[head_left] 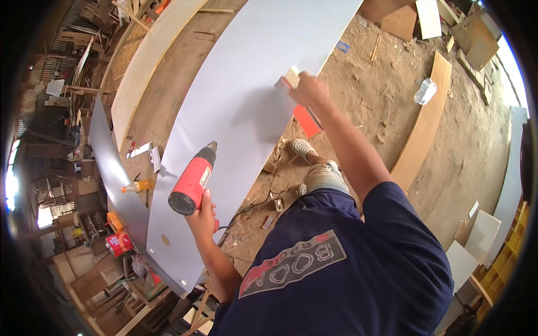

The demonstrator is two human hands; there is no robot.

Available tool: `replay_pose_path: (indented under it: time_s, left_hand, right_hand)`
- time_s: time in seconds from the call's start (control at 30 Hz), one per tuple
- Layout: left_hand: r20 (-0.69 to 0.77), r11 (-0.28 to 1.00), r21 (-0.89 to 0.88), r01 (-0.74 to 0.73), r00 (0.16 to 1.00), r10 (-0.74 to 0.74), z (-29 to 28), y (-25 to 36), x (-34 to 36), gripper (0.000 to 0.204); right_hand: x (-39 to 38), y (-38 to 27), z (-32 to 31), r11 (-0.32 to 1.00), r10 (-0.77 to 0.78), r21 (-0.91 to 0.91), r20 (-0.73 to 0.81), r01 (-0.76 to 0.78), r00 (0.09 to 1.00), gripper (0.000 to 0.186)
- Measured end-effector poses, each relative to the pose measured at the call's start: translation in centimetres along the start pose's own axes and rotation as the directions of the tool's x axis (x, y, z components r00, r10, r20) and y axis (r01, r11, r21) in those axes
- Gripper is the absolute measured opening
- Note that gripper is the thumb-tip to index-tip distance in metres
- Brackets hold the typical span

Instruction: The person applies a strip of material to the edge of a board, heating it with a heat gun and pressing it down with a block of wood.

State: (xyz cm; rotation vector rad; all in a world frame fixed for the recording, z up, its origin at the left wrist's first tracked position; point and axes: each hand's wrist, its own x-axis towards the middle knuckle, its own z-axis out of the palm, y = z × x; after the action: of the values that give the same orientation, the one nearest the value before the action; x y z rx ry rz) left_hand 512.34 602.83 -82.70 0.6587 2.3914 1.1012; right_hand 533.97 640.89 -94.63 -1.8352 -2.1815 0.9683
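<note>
A red and black heat gun (193, 179) is in my left hand (203, 210), fingers wrapped round its handle, its nozzle angled up over a long, pale grey panel (224, 67) that lies across the view. My right hand (309, 89) is closed on a pale block (292, 74) at the panel's right side, over a shadow on the surface. An orange flat piece (304, 121) with a dark edge hangs below that hand; I cannot make out whether it is part of the same tool. A cord runs down from the heat gun.
A bottle of orange liquid (137, 185) and a grey sheet (112, 151) lie left of the panel. My shoes stand on dirt strewn with offcuts. A curved board (420, 140) with a plastic bottle (425, 91) lies at right. Scrap wood (89, 269) piles up along the left.
</note>
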Motion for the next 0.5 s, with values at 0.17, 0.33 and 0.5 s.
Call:
replay_pose_path:
  time_s: [0.17,0.33,0.5]
  left_hand:
    - [0.059,0.998,0.036,-0.055,0.997,0.052,1.1,0.6,-0.6,0.034]
    - [0.005,0.996,0.043,-0.079,0.997,0.079,1.4,0.2,-2.1,0.035]
    - [-0.029,0.995,0.074,-0.063,0.997,0.065,1.1,-0.8,-3.0,0.038]
  right_hand:
    - [1.8,1.5,-1.2,0.999,-0.014,-0.034,-0.03,0.013,0.999,0.047]
    - [2.3,1.6,-0.5,0.997,-0.014,-0.07,-0.028,0.012,1.0,0.065]
    - [2.3,1.8,-0.8,0.997,-0.021,-0.07,-0.047,0.018,0.999,0.059]
